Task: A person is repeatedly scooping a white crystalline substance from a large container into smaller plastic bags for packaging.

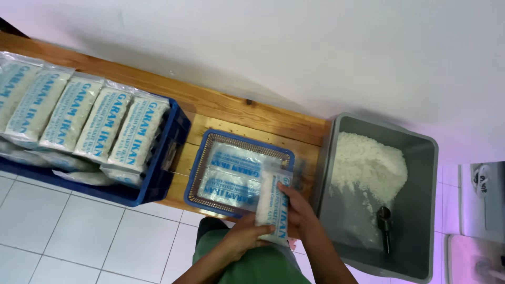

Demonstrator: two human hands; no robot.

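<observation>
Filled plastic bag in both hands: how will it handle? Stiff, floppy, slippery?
The filled bag looks packed with white grains, so probably firm yet slightly saggy, and heavy for its size. Its glossy film may be slippery; the left hand and right hand both grip it. Flat-sided, so unlikely to roll.

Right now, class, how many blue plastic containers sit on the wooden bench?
2: a large blue plastic crate at left, stacked with filled bags, and a small blue plastic basket in the middle, holding flat empty bags. The grey plastic tub isn't counted.
</observation>
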